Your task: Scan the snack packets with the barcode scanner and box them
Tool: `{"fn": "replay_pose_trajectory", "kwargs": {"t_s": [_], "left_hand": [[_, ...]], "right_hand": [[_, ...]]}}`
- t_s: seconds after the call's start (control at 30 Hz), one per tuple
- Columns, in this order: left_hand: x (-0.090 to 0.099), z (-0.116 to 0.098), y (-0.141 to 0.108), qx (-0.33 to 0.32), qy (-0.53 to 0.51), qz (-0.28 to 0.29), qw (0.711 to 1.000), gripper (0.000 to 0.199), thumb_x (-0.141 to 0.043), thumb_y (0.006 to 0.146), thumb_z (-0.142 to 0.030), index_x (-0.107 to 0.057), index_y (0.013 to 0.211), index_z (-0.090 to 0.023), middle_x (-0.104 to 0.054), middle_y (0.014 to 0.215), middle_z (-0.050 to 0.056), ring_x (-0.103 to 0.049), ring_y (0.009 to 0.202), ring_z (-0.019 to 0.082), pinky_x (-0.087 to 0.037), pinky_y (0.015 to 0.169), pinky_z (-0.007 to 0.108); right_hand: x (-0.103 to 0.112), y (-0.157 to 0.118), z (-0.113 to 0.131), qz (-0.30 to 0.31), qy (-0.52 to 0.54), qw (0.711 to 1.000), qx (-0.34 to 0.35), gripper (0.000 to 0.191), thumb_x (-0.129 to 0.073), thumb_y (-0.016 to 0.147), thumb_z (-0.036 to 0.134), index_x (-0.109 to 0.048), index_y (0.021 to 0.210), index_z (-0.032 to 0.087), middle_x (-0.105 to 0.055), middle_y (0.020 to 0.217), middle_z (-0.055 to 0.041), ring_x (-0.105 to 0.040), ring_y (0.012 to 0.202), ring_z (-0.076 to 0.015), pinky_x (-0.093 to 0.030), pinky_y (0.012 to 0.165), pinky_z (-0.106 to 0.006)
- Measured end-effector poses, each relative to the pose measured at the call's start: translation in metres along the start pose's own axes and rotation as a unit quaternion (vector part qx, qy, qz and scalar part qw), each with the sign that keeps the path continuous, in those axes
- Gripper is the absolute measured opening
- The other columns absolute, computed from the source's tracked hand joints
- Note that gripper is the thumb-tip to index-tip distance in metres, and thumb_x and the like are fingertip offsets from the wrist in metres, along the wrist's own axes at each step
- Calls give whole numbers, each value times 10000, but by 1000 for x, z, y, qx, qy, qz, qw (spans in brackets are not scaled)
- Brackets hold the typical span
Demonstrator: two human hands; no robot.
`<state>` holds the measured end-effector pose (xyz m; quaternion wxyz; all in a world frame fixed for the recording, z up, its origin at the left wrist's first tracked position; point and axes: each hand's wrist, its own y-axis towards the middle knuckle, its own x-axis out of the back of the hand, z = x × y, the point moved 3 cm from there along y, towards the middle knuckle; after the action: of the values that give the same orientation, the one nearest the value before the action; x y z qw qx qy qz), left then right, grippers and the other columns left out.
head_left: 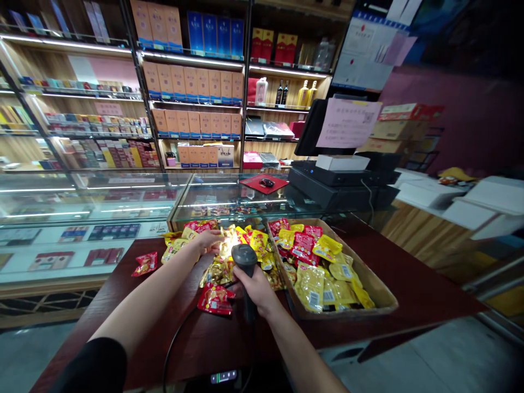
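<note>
My right hand (pixel 257 288) is wrapped round the handle of a black barcode scanner (pixel 244 257), whose bright light falls on the snack packets in front of it. At the left of that light, my left hand (pixel 209 241) reaches in among the packets; its fingertips are at a lit packet, and whether they grip it is unclear. Yellow, gold and red packets (pixel 258 241) lie heaped around the scanner. One red packet (pixel 215 299) lies nearer me, and another red packet (pixel 145 264) is off to the left.
An open cardboard box (pixel 382 303) of packets stands at the right on the dark red table (pixel 188 344). Behind are a glass counter (pixel 135 204), a mouse (pixel 267 183) on a red mat and a monitor (pixel 311 128). The scanner's cable (pixel 174 338) curves across the table.
</note>
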<state>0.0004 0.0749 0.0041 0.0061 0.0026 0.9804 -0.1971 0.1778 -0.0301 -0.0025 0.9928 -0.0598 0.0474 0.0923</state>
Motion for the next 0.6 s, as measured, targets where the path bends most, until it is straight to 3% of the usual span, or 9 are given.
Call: {"fn": "replay_pose_trajectory", "kwargs": {"t_s": [0.1, 0.3, 0.43, 0.6], "left_hand": [[-4, 2, -3, 24, 10, 21, 999, 508, -901, 418, -331, -571, 758, -148, -530, 568, -70, -385, 417, 21, -401, 472, 198], [-27, -3, -11, 6, 15, 57, 998, 513, -913, 355, -329, -549, 664, -144, -506, 558, -68, -393, 436, 29, -392, 443, 193], [-61, -20, -11, -9, 15, 99, 995, 503, -908, 369, -353, -591, 691, -132, -524, 563, -57, -394, 432, 28, -397, 434, 193], [-120, -45, 3, -21, 41, 130, 990, 493, -909, 367, -333, -606, 697, -128, -510, 539, -67, -405, 433, 31, -436, 458, 201]], "right_hand": [[7, 15, 7, -61, 2, 997, 38, 311, -715, 628, 370, -673, 872, 182, -697, 805, -10, -627, 793, -191, -469, 744, -292], [24, 50, 27, -113, 77, 991, -15, 171, -661, 619, 282, -663, 744, 165, -538, 526, 54, -471, 522, -109, -358, 513, -225], [49, 53, 47, -141, 117, 983, -21, 157, -688, 589, 267, -639, 688, 156, -466, 465, 74, -412, 468, -83, -324, 464, -213], [100, 52, 67, -171, 156, 972, -28, 161, -696, 602, 273, -608, 664, 153, -438, 426, 76, -424, 421, -90, -352, 430, -223]]}}
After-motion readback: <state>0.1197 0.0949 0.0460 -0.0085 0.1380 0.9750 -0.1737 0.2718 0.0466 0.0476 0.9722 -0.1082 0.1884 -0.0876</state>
